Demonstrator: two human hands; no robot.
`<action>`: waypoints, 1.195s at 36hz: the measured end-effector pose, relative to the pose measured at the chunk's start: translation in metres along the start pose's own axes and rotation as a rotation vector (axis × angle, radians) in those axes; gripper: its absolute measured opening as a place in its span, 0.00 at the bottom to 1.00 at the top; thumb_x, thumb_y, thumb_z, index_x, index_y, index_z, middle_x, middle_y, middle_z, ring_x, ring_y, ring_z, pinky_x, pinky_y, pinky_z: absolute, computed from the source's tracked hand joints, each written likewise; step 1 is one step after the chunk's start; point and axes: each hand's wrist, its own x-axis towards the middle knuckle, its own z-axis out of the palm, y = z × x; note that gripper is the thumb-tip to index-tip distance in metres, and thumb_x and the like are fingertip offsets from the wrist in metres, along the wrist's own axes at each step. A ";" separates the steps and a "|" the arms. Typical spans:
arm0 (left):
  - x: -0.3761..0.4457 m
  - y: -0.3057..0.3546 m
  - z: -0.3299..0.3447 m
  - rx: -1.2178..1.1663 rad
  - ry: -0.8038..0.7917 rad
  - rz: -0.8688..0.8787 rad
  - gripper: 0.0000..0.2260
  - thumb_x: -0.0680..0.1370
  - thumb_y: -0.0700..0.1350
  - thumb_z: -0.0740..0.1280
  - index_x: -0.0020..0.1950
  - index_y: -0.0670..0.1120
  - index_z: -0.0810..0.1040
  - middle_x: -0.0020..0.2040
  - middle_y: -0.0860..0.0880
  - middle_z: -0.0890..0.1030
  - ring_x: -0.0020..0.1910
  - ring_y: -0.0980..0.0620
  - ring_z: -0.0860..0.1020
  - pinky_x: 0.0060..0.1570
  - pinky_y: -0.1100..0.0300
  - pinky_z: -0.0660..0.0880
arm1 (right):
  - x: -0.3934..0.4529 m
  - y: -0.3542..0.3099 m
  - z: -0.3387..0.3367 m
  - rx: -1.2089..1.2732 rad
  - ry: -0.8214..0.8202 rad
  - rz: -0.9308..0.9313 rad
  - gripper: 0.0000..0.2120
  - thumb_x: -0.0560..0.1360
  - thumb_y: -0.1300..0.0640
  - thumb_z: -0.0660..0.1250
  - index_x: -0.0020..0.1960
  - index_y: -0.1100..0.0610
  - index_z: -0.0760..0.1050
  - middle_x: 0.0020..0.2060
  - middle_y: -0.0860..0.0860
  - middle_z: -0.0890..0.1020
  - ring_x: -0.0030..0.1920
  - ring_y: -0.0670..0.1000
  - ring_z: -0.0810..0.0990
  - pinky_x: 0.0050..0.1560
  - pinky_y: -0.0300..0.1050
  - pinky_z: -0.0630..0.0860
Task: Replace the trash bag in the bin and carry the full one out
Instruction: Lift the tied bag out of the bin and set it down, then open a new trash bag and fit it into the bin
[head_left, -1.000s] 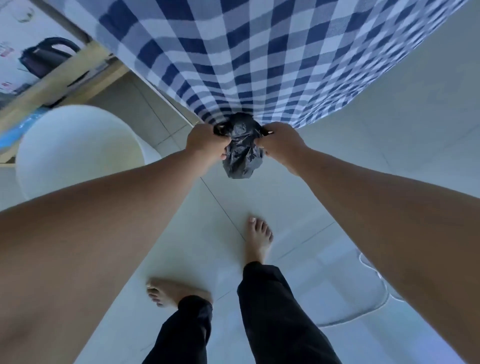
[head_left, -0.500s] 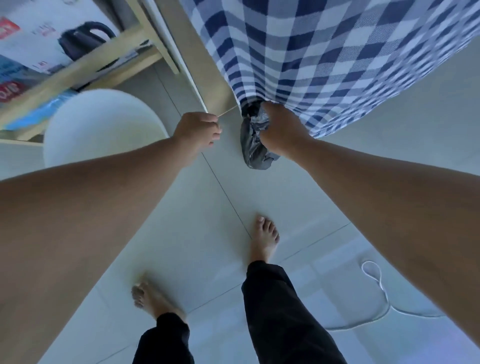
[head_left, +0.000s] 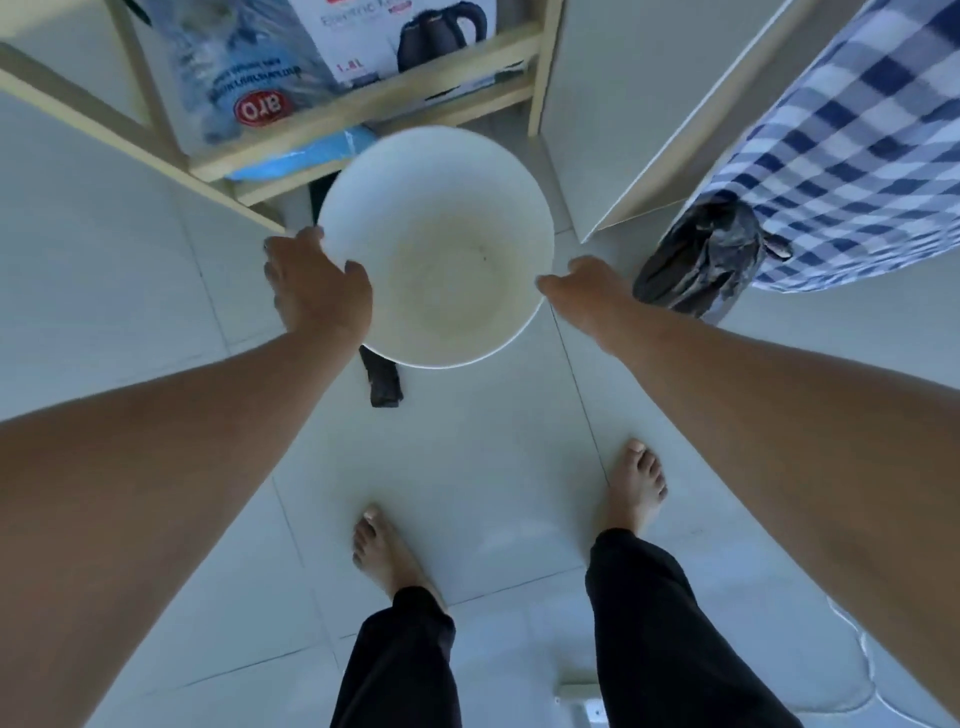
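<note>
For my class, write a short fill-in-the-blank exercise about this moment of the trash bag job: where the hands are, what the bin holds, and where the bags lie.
1. The left hand grips the rim of the white ______.
2. Inside, the bin holds no ______ yet.
3. The full black bag rests by the blue and white ______ cloth.
4. The folded black bag lies on the ______, below the bin.

Missing words: bin; bag; checked; floor
</note>
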 end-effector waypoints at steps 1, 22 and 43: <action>0.004 -0.010 0.001 0.012 -0.027 -0.088 0.22 0.78 0.46 0.64 0.72 0.45 0.68 0.67 0.43 0.67 0.65 0.43 0.71 0.62 0.47 0.73 | 0.000 -0.002 0.008 0.048 -0.020 0.053 0.18 0.77 0.52 0.62 0.63 0.61 0.74 0.50 0.56 0.79 0.54 0.59 0.80 0.53 0.50 0.80; 0.027 0.026 0.051 -0.674 -0.519 -0.368 0.11 0.80 0.35 0.60 0.40 0.43 0.76 0.40 0.42 0.82 0.35 0.50 0.83 0.34 0.58 0.82 | 0.052 0.006 -0.036 0.564 0.038 0.226 0.12 0.79 0.64 0.58 0.58 0.61 0.76 0.48 0.59 0.81 0.39 0.53 0.83 0.39 0.47 0.84; 0.053 -0.147 0.077 -0.534 -0.565 -0.450 0.09 0.81 0.40 0.60 0.51 0.48 0.79 0.52 0.44 0.80 0.53 0.46 0.80 0.53 0.50 0.79 | 0.048 0.013 0.142 0.095 -0.278 0.171 0.15 0.78 0.64 0.62 0.63 0.57 0.77 0.52 0.52 0.80 0.52 0.54 0.83 0.54 0.53 0.81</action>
